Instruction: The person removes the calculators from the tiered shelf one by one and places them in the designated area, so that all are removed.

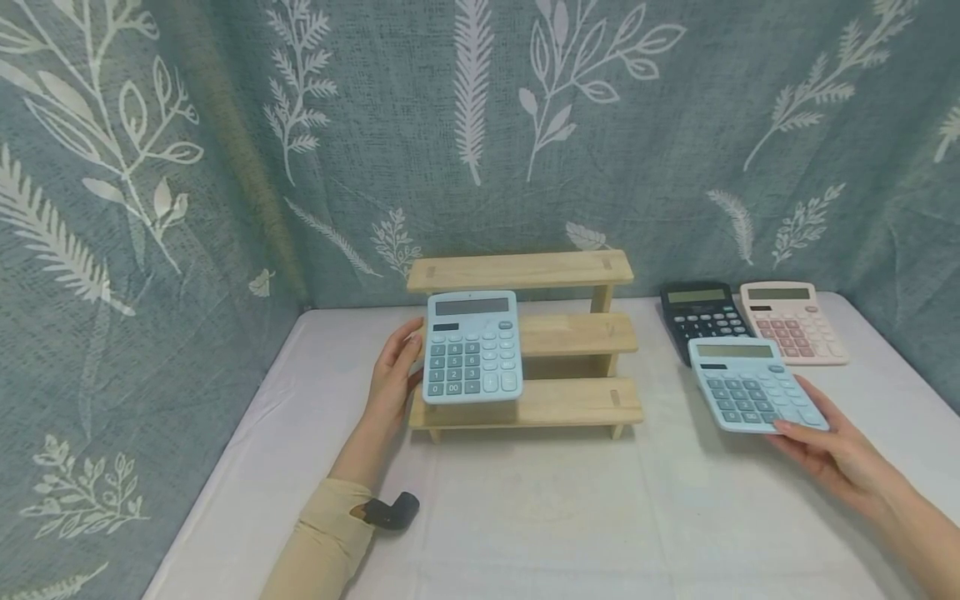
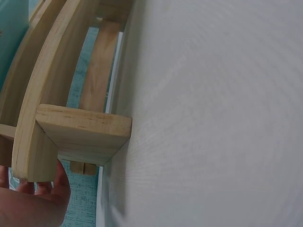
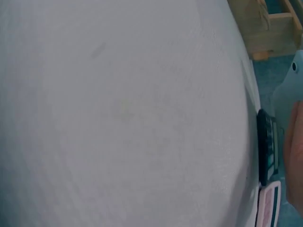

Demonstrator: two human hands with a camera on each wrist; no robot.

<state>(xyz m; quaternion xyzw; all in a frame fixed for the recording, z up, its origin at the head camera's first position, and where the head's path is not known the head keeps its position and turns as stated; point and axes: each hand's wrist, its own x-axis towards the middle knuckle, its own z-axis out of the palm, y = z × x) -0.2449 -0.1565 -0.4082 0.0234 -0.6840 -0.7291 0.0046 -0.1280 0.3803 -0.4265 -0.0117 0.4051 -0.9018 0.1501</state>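
Note:
A light blue calculator (image 1: 491, 358) faces forward in front of the left part of a three-tier wooden stand (image 1: 570, 404), its lower edge overlapping the bottom tier. My left hand (image 1: 393, 371) grips it by its left edge, the fingertips partly hidden. Seen from the left wrist, the same hand (image 2: 35, 203) is at the end of a wooden plank (image 2: 35, 142). On the right, my right hand (image 1: 847, 454) holds another light blue calculator (image 1: 750, 392) by its lower right corner, thumb on the front and fingers underneath. Its back (image 3: 284, 94) shows beside that hand (image 3: 296, 156).
Behind the right-hand calculator, a black calculator (image 1: 697, 312) and a pink calculator (image 1: 795, 321) lie side by side on the white cloth-covered table (image 1: 540, 508). A patterned green curtain (image 1: 420, 125) hangs along the back and sides. A black strap piece (image 1: 393, 511) sticks out from my left sleeve.

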